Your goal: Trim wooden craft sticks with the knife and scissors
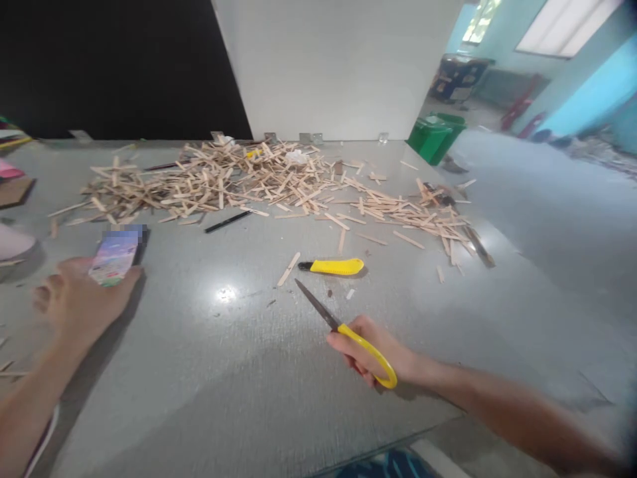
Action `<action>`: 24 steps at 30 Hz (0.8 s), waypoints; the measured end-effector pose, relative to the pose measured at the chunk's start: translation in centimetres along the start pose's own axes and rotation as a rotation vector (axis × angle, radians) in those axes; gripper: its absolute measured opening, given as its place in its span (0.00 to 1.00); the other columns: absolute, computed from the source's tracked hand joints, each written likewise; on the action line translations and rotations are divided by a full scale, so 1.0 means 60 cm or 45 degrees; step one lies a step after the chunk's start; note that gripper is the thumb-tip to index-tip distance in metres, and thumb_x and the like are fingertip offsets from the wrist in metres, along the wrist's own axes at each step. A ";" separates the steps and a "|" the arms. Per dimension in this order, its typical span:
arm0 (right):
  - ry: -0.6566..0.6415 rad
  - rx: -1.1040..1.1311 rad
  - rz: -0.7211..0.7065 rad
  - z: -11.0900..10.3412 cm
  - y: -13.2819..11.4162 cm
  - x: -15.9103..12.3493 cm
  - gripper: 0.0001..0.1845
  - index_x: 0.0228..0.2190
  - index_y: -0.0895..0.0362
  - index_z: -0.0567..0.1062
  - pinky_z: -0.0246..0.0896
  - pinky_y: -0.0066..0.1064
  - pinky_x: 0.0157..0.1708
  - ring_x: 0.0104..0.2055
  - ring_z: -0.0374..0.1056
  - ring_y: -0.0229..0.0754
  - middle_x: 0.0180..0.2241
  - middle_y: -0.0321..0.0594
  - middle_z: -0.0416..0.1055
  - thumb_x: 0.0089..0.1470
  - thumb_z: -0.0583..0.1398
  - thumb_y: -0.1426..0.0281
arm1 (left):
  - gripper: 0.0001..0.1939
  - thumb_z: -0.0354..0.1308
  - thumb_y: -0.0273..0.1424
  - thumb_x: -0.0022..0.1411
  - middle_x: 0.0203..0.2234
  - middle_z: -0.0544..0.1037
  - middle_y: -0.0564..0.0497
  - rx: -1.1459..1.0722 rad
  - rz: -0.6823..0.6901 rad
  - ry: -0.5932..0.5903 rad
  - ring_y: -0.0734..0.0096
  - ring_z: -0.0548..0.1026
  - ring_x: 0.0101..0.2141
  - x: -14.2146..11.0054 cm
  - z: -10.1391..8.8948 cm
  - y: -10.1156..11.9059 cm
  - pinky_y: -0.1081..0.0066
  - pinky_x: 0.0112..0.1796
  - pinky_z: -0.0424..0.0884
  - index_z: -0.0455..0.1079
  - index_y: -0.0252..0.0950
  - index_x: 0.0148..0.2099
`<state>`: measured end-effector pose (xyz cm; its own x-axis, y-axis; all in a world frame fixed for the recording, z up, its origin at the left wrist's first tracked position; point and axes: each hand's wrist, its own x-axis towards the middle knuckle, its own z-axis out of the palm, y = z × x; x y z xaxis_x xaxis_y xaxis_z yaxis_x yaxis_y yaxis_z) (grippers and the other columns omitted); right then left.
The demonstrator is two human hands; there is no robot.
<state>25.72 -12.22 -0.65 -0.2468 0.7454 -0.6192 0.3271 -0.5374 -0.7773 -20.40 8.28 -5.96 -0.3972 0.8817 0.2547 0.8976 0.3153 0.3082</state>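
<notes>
My right hand (365, 348) is closed round a pair of scissors (359, 340) with yellow handles. Their dark blades are together and point to the upper left. Just beyond the tip lies a yellow utility knife (336, 266) on the grey tabletop (199, 372), with a single wooden craft stick (289, 269) beside its black end. On the left, my left hand (84, 299) grips a smartphone (117, 253) by its sides. The phone's screen is lit, and its top part is blurred out.
Heaped craft sticks (213, 179) spread along the back of the table and trail to the right. A black pen-like stick (227, 221) lies before them. Behind stand a black panel (114, 66) and a white panel (328, 66). A green bin (435, 138) stands beyond the table.
</notes>
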 end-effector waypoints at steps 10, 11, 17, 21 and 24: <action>0.014 -0.049 -0.024 0.001 0.011 0.001 0.36 0.18 0.53 0.66 0.52 0.20 0.10 0.13 0.60 0.32 0.13 0.31 0.60 0.60 0.60 0.37 | 0.46 0.62 0.53 0.60 0.62 0.74 0.20 0.132 -0.013 0.022 0.28 0.72 0.63 0.012 0.008 -0.019 0.37 0.65 0.64 0.65 0.16 0.63; 0.018 -0.044 -0.019 0.001 0.012 0.001 0.36 0.19 0.53 0.66 0.52 0.20 0.11 0.13 0.60 0.32 0.13 0.31 0.60 0.60 0.60 0.37 | 0.44 0.61 0.54 0.60 0.59 0.76 0.21 0.152 -0.026 0.007 0.29 0.74 0.61 0.013 0.009 -0.021 0.39 0.65 0.65 0.68 0.17 0.61; 0.022 -0.041 -0.013 0.003 0.016 0.007 0.35 0.19 0.54 0.66 0.53 0.20 0.10 0.13 0.61 0.33 0.14 0.30 0.60 0.59 0.61 0.37 | 0.43 0.57 0.55 0.64 0.53 0.82 0.26 0.160 -0.015 -0.028 0.33 0.78 0.57 0.015 0.007 -0.021 0.44 0.64 0.66 0.71 0.19 0.63; 0.026 -0.026 -0.018 0.003 0.018 0.010 0.35 0.19 0.54 0.66 0.53 0.20 0.10 0.12 0.61 0.32 0.14 0.30 0.61 0.60 0.63 0.40 | 0.51 0.60 0.55 0.64 0.57 0.79 0.24 0.134 -0.002 0.008 0.28 0.76 0.59 0.009 0.003 -0.019 0.42 0.62 0.66 0.59 0.17 0.72; 0.011 -0.009 -0.022 0.003 0.018 0.009 0.34 0.19 0.54 0.66 0.52 0.19 0.10 0.12 0.61 0.32 0.14 0.30 0.61 0.61 0.63 0.41 | 0.46 0.61 0.54 0.64 0.57 0.79 0.28 0.123 0.010 0.028 0.30 0.77 0.57 0.006 0.002 -0.018 0.43 0.61 0.67 0.62 0.22 0.69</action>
<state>25.78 -12.44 -1.84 -0.2443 0.7580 -0.6048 0.3295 -0.5217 -0.7870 -21.49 8.31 -6.31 -0.3932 0.8768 0.2768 0.9145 0.3417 0.2167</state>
